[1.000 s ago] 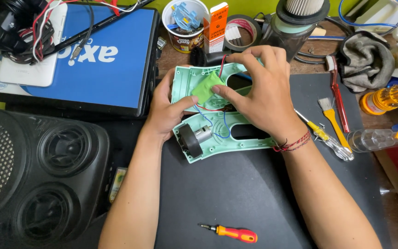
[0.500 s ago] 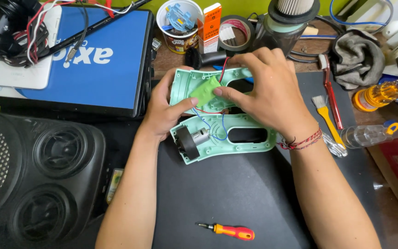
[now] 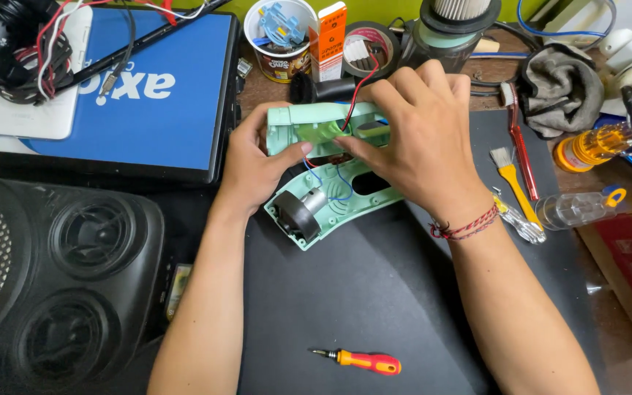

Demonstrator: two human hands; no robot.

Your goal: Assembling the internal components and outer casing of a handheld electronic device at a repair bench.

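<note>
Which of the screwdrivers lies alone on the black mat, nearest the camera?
The small one with the orange and red handle, lying flat by itself on the black mat below both arms. The yellow-handled one sits among clutter at the right.

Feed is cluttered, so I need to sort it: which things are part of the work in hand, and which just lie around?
In hand: left hand, right hand, mint-green casing, its motor, red wire.

Lying about: screwdriver, yellow brush, laptop, black speaker, grey rag.
</note>
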